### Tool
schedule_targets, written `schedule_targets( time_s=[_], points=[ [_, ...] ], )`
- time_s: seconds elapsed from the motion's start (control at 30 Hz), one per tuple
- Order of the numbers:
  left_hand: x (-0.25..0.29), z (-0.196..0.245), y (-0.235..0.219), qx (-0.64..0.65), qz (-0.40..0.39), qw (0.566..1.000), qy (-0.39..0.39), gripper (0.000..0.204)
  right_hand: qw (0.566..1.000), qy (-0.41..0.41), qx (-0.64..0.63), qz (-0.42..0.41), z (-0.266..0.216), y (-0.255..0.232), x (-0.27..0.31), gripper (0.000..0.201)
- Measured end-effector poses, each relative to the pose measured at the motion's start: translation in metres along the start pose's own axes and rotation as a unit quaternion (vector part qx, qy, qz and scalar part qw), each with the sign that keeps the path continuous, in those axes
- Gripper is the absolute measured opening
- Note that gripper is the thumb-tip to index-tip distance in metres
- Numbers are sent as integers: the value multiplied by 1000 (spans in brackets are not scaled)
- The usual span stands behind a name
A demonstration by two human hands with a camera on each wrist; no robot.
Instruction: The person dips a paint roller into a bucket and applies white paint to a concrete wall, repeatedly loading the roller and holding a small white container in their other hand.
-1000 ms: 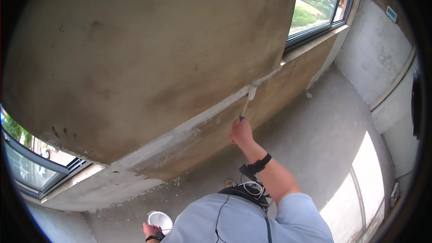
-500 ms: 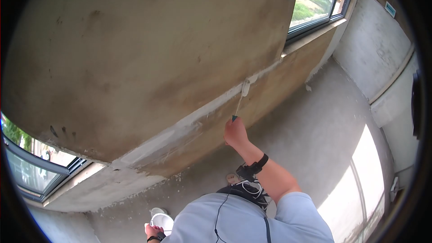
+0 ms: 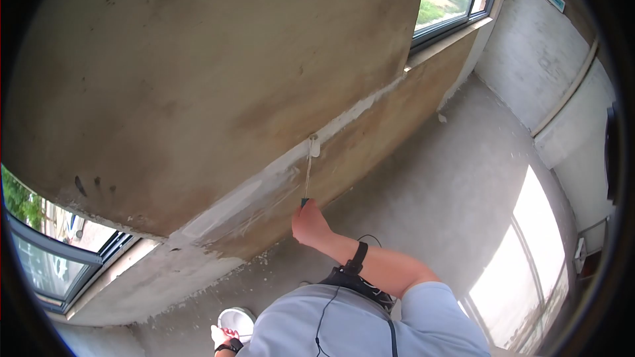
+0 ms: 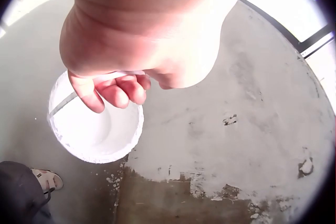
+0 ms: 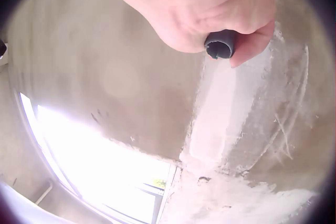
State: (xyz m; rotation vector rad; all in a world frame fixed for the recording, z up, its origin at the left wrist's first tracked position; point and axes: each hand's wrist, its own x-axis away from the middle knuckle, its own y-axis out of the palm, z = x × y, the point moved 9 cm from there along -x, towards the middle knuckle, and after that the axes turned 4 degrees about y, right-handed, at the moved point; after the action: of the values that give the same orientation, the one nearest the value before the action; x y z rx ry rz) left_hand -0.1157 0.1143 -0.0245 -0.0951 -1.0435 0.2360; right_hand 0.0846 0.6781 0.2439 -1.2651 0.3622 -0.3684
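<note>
My right hand (image 3: 311, 225) grips a small paint roller by its dark handle (image 5: 220, 45), whose hollow end sticks out of the fist in the right wrist view. The white roller head (image 3: 315, 148) lies against the wall, on a pale band (image 3: 264, 188) that runs slantwise across it. Low at the left, my left hand (image 3: 223, 338) holds a white bucket (image 4: 94, 157) by its thin bail. In the left wrist view those fingers curl over the bucket's mouth, and its inside is white.
One window (image 3: 450, 0) is at the upper right, another (image 3: 59, 264) at the lower left. Below the wall runs a grey concrete floor (image 3: 423, 185), with sunlight (image 3: 522, 258) on its right part. A shoe (image 4: 48, 180) shows beside the bucket.
My right hand and the roller have moved left along the pale band, the head staying close on the wall. The left hand keeps hold of the bucket, nearly in place.
</note>
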Motion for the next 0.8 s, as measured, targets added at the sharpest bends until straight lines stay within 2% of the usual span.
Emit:
schedule_targets(
  time_s=[0.17, 0.23, 0.3, 0.37, 0.43, 0.53, 0.6, 0.67, 0.73, 0.77, 0.8],
  points=[
    [0, 15, 2, -26, 8, 999, 21, 36, 998, -18, -33, 55, -40, -7, 2, 20],
    [-2, 15, 4, -23, 4, 1000, 20, 36, 990, 22, -33, 133, -40, -22, 5, 21],
    [-3, 14, 3, -27, 24, 999, 20, 36, 993, -7, -46, 108, -39, -21, 4, 21],
    [-2, 11, 5, -18, 12, 1000, 21, 37, 994, -37, -59, 83, -37, -18, 4, 21],
    [4, 5, 8, -9, 1, 1000, 20, 37, 997, 30, -57, 45, -20, -5, 4, 20],
    [14, -9, 6, 30, 24, 999, -1, 38, 995, 43, -92, 24, 0, 46, -9, 21],
    [21, -18, 7, 29, -24, 999, 0, 39, 996, 48, -72, 34, 22, 73, -16, 21],
    [30, -27, 6, 28, -1, 1000, 7, 38, 996, 53, -54, 46, 50, 82, -17, 22],
    [37, -29, 8, 25, 21, 999, 14, 37, 991, 83, -108, -15, 95, 92, -19, 25],
    [41, -34, 11, 28, 25, 999, 15, 37, 990, 82, -109, -14, 114, 90, -19, 25],
    [43, -35, 13, 31, 30, 999, 17, 37, 993, 79, -66, -61, 134, 81, -15, 25]
  ],
)
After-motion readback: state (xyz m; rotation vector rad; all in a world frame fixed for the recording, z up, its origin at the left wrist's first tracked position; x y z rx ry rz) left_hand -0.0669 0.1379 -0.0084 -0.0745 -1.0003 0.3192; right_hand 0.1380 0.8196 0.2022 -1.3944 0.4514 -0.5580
